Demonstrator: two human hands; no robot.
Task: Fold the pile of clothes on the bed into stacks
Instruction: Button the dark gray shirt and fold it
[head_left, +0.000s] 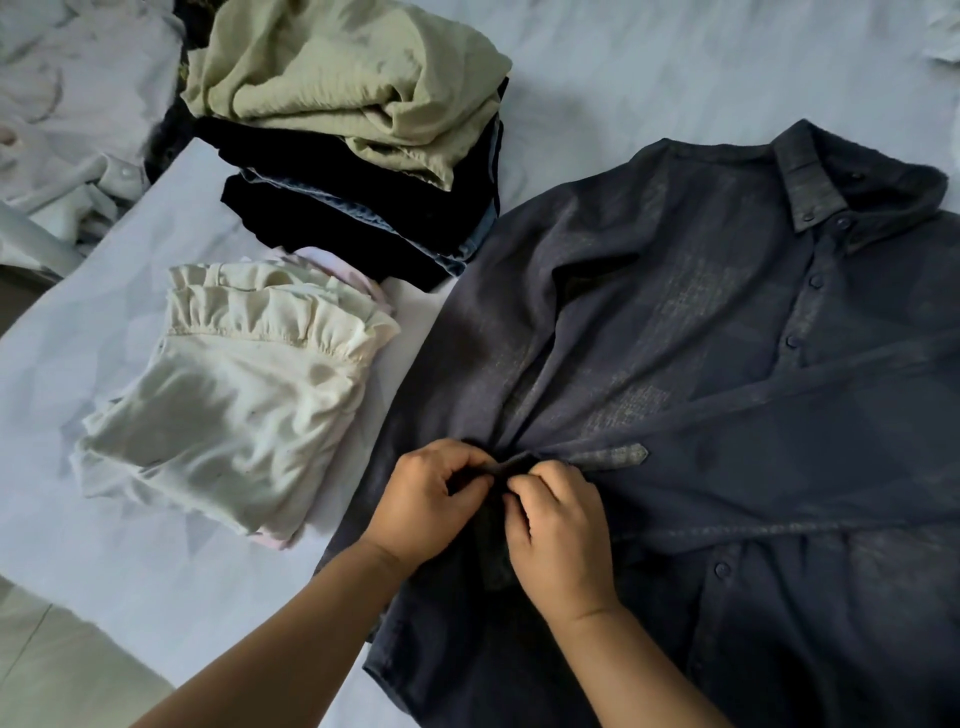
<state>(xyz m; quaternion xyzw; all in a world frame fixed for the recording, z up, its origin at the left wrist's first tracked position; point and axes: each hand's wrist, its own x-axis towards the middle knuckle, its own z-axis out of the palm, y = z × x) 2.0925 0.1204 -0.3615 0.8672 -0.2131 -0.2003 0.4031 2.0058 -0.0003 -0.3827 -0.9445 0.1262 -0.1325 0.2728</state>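
Observation:
A dark navy button-up shirt (691, 322) lies spread front-up on the bed, collar at the upper right, one sleeve folded across its chest. My left hand (431, 499) and my right hand (561, 535) meet over the cuff end of that sleeve near the shirt's left side, both pinching the dark fabric. To the left lies a folded cream ruffled garment (234, 405) on top of a pale pink one. Behind it stands a stack of folded black and blue clothes (363, 208) topped by a loosely folded olive-green garment (337, 78).
The pale blue bedsheet (104, 322) covers the bed; its edge runs diagonally at the lower left, with floor (47, 665) below. Crumpled white fabric (62, 171) lies at the upper left beyond the bed corner.

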